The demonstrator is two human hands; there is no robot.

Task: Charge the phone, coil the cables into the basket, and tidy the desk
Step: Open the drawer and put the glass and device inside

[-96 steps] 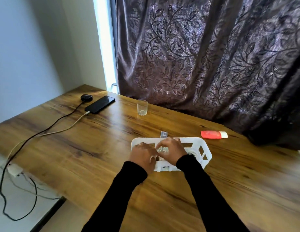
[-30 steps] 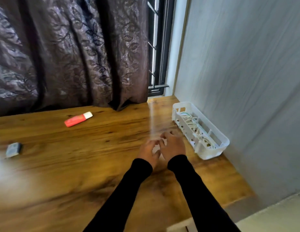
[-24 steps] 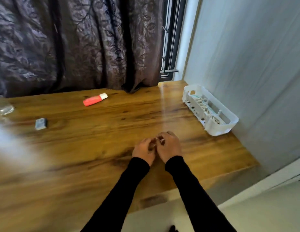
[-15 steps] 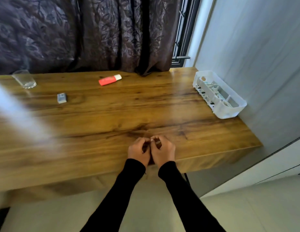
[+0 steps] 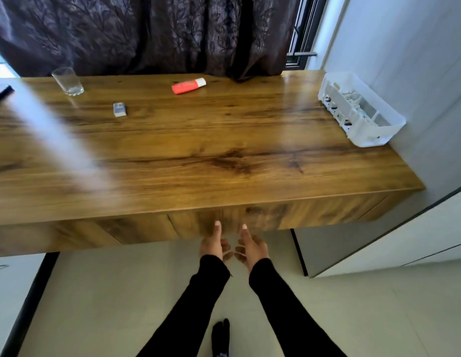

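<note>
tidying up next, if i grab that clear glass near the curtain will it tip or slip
The glass looks empty and thin-walled, so probably light and breakable. It stands upright and is taller than wide, narrowing toward its base, so a push near the rim might tip it; a low grip seems safer. Its smooth sides could be slippery. Both hands, left hand and right hand, hold nothing.

The desk (image 5: 224, 155) was warm brown wood with dark streaks of grain. Behind it hung a dark purple-brown curtain (image 5: 147, 32) patterned with leaves. The basket (image 5: 363, 135) was white, holding what looked like white cables (image 5: 350, 99). A marker (image 5: 188, 86) was red-orange with a white cap. The glass (image 5: 67, 81) was clear, the small box (image 5: 119, 109) grey-white. Both sleeves (image 5: 203, 305) were black, the floor (image 5: 108, 305) pale cream.
</note>
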